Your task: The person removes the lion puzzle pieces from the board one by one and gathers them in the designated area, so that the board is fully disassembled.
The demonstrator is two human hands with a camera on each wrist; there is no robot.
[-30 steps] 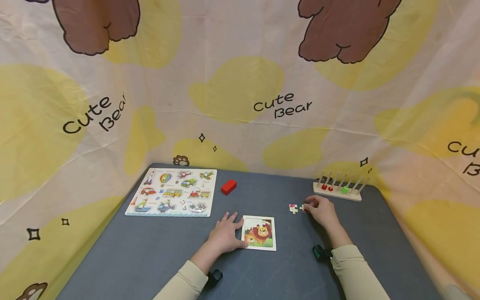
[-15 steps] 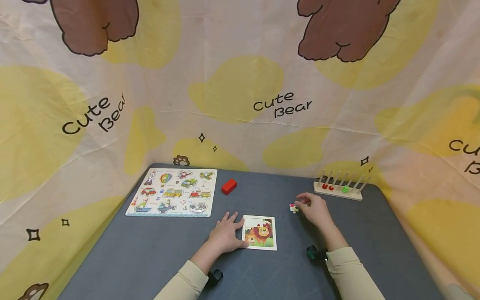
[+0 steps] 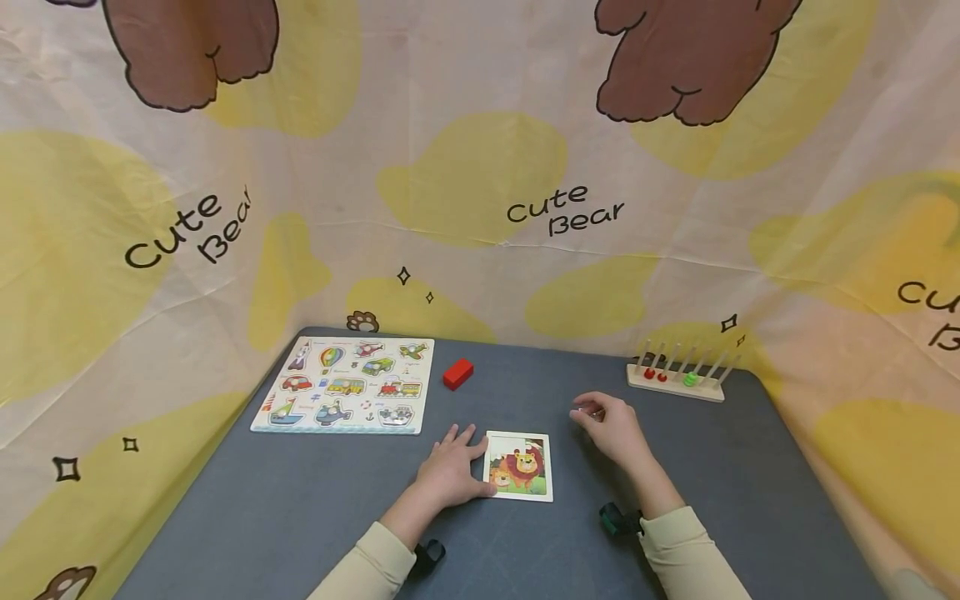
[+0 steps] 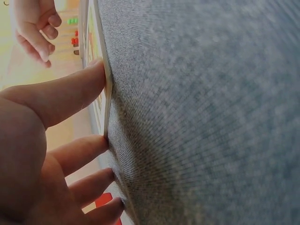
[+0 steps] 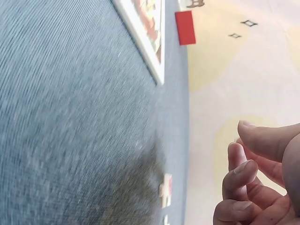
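My left hand (image 3: pixel 447 472) lies with its fingers spread at the left edge of a white-framed lion puzzle (image 3: pixel 526 469). Its thumb and index finger touch the frame's edge, which the left wrist view also shows. My right hand (image 3: pixel 617 427) hovers to the right of the puzzle, fingers loosely bent. In the right wrist view, nothing shows between its fingertips. A puzzle piece (image 5: pixel 165 190) lies on the table there, with part of another piece (image 5: pixel 166 220) at the lower image edge. In the head view the right hand mostly hides these pieces.
A vehicle picture board (image 3: pixel 345 385) lies at the back left of the grey table (image 3: pixel 315 508). Next to it sits a red block (image 3: pixel 457 374). A wooden peg stand (image 3: pixel 675 382) with red and green beads stands at the back right. A patterned cloth (image 3: pixel 465 167) hangs behind.
My right hand has moved left across the loose puzzle pieces, and now covers them in the head view. My left hand and the lion puzzle have stayed in place.
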